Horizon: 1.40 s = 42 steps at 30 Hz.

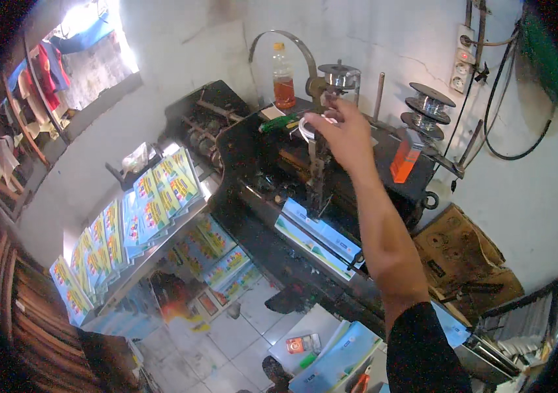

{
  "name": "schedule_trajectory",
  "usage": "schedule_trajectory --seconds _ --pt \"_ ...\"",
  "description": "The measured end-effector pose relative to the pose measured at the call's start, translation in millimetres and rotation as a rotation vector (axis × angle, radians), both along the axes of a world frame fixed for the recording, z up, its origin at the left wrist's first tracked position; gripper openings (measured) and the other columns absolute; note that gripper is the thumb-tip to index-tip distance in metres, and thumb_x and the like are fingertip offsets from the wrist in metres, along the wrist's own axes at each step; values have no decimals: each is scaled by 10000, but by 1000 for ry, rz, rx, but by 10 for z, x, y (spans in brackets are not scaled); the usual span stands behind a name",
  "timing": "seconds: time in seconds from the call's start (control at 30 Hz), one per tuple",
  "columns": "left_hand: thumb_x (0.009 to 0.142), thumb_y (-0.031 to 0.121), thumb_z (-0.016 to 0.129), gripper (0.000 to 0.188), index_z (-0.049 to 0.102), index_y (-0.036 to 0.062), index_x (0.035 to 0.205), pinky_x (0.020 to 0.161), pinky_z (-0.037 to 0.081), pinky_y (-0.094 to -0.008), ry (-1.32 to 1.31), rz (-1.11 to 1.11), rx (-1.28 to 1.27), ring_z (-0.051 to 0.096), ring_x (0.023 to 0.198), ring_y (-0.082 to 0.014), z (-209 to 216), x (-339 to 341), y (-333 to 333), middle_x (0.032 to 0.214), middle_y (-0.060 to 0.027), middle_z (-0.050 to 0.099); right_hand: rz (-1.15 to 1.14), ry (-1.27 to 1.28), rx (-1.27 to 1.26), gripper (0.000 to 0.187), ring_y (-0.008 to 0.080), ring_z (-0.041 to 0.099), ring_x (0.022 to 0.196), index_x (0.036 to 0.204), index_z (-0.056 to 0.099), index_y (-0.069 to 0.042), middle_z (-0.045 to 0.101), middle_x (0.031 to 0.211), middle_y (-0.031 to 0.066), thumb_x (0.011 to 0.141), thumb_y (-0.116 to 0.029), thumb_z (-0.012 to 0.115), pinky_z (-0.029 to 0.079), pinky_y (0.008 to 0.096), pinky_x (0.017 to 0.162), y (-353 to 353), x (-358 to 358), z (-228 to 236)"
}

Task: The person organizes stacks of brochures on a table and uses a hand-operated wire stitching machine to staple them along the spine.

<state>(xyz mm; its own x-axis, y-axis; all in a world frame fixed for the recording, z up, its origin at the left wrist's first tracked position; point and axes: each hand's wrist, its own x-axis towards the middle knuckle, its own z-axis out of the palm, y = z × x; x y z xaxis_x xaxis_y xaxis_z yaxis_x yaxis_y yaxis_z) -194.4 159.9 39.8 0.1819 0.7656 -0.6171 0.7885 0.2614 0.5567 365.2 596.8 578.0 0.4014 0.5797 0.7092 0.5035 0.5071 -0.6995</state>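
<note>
My right hand (345,134) reaches up to the top of a dark wire-stitching machine (319,164). Its thumb and fingers curl round a small part there, partly hidden by the hand. Close to the thumb is a white ring-shaped piece (305,130). Behind the fingers stands a spool of silvery wire (339,76), under a curved metal strip (285,34). Below the machine's head, a light blue printed booklet (315,237) lies spread along the slanted work ledge. No left hand shows.
Stacked colourful booklets (161,190) fill a slanted rack at left. More booklets (341,363) lie at the bottom. An oil bottle (283,82), an orange box (407,157) and wire spools (428,105) stand on the machine table. Cardboard (462,252) leans at right; a socket strip (463,59) hangs on the wall.
</note>
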Motion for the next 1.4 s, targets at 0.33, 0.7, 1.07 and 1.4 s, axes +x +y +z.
schedule_trajectory --seconds 0.33,0.7,1.07,1.4 --pt "875 238 528 265 678 89 1035 875 491 -412 -98 80 -29 612 990 -329 123 39 -95 1040 -164 663 -175 97 31 348 300 653 869 998 613 1 664 966 161 724 -142 773 506 387 788 116 -209 45" --pt "874 281 592 258 667 118 1059 714 552 -427 -45 -386 286 673 847 -270 -342 -244 -215 925 -60 704 -141 45 -9 311 131 567 791 1058 527 6 590 913 47 819 -91 702 478 269 735 -209 -189 227" --pt "861 405 563 399 675 55 1017 831 509 -416 67 -50 87 644 948 -355 -622 -246 -16 991 -201 674 -161 279 -271 261 79 356 623 845 482 -94 384 690 -24 1018 -275 405 329 265 571 -2573 170 -1495" --pt "885 224 620 322 634 -25 1089 857 498 -379 -222 232 393 645 954 -327 966 1156 1913 1027 -202 656 -310 135 -770 123 80 464 691 955 533 -51 495 785 2 929 -150 601 394 242 585 -3498 182 -1883"
